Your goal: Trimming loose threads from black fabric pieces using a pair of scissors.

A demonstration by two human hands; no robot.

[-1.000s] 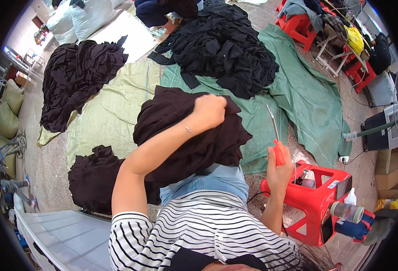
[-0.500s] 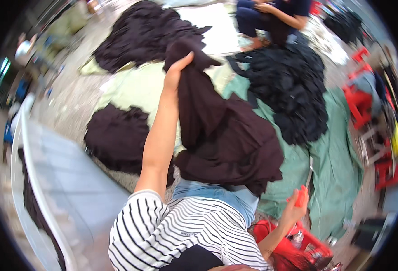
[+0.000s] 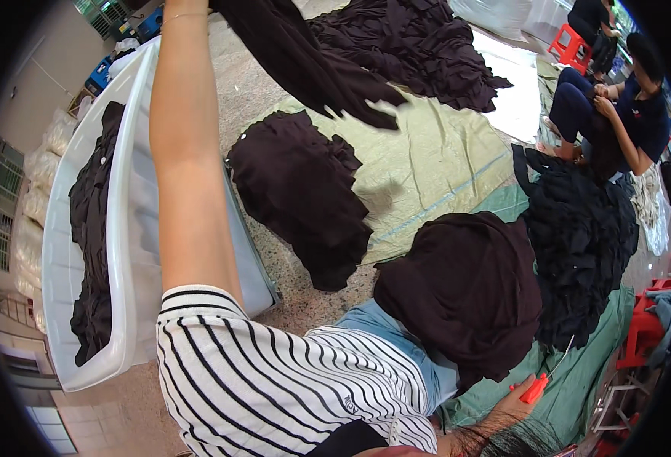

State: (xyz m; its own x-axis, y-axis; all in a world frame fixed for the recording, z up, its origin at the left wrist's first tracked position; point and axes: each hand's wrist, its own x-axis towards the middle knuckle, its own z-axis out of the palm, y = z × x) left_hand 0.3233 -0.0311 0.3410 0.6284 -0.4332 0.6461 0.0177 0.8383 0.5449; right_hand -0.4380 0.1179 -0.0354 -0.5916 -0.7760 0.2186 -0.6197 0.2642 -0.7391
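Observation:
My left arm reaches up past the top edge, where only the wrist end and the base of my left hand (image 3: 186, 6) show. From that hand a length of dark brown cloth (image 3: 297, 57) swings out through the air, its ragged end over the mat; the fingers are cut off by the frame. At the lower right my right hand (image 3: 512, 404) is closed round an orange-red-handled tool (image 3: 533, 390) with a thin metal shaft pointing up. A heap of dark brown cloth (image 3: 461, 289) lies across my lap, apart from the tool.
A white plastic tub (image 3: 126, 251) holding dark cloth stands left. Brown cloth piles (image 3: 297, 190) lie by a yellowish mat (image 3: 442, 152). At right are a black cloth pile (image 3: 579, 236), a green sheet (image 3: 606, 365) and red stools (image 3: 644, 327). A seated person (image 3: 640, 114) handles dark cloth.
My left hand has swung up and left toward the tub, lifting the brown cloth away from the lap heap. The view has turned left; my right hand still holds the tool.

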